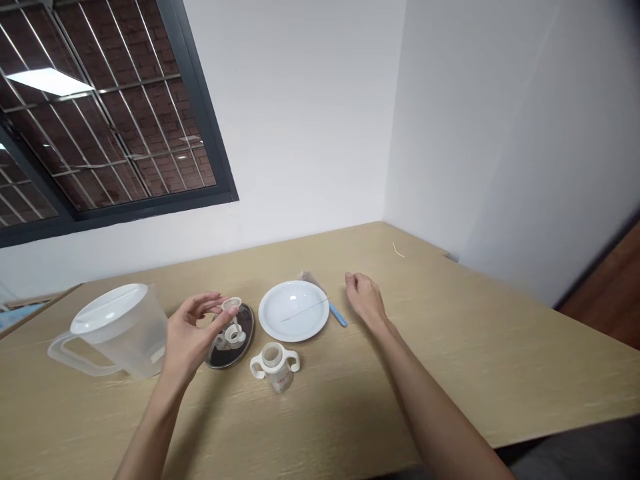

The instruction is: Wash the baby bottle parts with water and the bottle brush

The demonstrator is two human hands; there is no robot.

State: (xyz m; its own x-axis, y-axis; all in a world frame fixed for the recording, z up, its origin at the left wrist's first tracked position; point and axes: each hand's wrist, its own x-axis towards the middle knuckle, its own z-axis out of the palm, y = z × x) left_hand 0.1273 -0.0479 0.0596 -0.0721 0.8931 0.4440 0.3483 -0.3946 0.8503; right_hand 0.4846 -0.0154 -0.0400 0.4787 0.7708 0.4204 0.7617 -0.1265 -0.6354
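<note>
My left hand [193, 331] pinches a small whitish round bottle part [232, 305] with a short stem below it. It is above a dark round tray [226, 361], where several white plastic bottle parts [231, 337] lie. In front of the tray stands an uncapped baby bottle [275, 367] with two white handles. My right hand [365, 297] is closed, resting over the table to the right of a white plate [294, 331]; whatever its fingers hold, if anything, is hidden. Across the plate lies a thin rod [305, 310]. Nearest that hand is a blue stick-like handle [338, 315].
A clear plastic pitcher [130, 347] with a white lid stands left of my left hand. Behind the plate is a small greyish item [309, 277] I cannot identify. A thin pale strip [398, 251] lies at the back right of the wooden table [465, 347], near the wall.
</note>
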